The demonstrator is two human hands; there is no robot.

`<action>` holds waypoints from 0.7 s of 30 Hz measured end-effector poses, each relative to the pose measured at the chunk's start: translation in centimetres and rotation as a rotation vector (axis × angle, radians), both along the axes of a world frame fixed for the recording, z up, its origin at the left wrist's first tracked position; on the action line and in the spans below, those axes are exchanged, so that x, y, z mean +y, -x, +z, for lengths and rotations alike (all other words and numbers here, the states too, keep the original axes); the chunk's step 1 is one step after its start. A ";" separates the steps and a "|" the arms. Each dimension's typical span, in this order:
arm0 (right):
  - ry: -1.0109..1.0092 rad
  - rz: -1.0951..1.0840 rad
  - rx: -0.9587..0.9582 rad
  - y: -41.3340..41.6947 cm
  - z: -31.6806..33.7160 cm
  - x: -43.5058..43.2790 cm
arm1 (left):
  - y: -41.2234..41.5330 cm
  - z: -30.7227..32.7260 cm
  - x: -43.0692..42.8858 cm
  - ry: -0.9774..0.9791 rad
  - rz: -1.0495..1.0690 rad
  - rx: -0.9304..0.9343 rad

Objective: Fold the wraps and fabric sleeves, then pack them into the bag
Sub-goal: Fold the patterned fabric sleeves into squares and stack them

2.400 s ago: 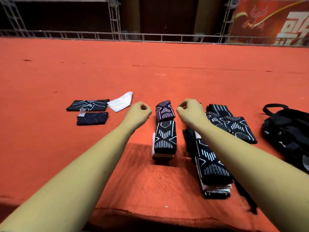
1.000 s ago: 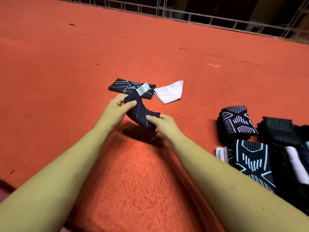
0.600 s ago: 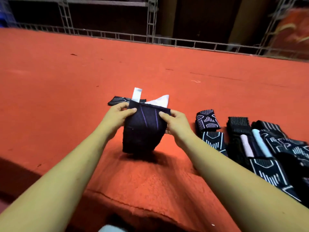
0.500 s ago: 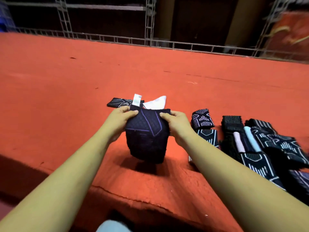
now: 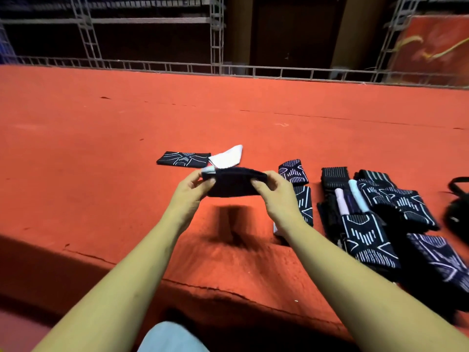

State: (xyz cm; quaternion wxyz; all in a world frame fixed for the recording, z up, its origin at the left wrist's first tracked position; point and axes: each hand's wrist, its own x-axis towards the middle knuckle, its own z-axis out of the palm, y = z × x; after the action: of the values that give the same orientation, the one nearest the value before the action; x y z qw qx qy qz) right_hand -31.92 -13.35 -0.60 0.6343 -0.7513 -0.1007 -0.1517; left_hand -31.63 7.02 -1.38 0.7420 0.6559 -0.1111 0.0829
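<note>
1. Stretching flat between both hands, a dark sleeve [image 5: 233, 185] is held in the air above the red carpet [image 5: 101, 148], near the middle of the scene.
2. The sleeve's left end is pinched by the left hand [image 5: 193, 189], thumb against curled fingers; a small white tag [image 5: 209, 170] is seen at that end.
3. The right end is pinched in the same way by the right hand [image 5: 274, 191].
4. Just beyond the held sleeve, a folded patterned sleeve [image 5: 182, 158] and a white cloth [image 5: 227, 157] are laid side by side on the carpet, with their edges meeting.
5. To the right, two folded patterned wraps [image 5: 293, 171] are laid one behind the other; the nearer one is partly hidden by the right wrist.
6. Farther right, a loose pile of dark patterned wraps [image 5: 368, 212] is spread out, with pale strips showing among them.
7. A black bag [image 5: 459, 207] is cut off by the right edge, near the pile.
8. A metal truss rail [image 5: 228, 69] is seen along the carpet's far side.
</note>
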 end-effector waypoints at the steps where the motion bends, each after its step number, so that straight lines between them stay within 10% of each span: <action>1: 0.010 0.017 -0.001 0.7 -1.3 -0.2 | 0.7 -0.6 0.0 -0.076 -0.004 -0.007; 8: 0.142 0.062 0.202 5.5 -11.6 -2.2 | 5.3 -8.3 1.1 -0.354 -0.195 0.197; 21: 0.223 -0.104 0.254 4.9 -14.3 -1.1 | 4.8 -12.3 0.3 -0.381 0.192 0.348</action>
State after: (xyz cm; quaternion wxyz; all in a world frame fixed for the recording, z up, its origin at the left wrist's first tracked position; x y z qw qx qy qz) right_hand -36.82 -14.41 -14.89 0.5459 -0.8344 0.0029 -0.0763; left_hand -36.42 7.35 -13.67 0.6018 0.7957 0.0672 0.0165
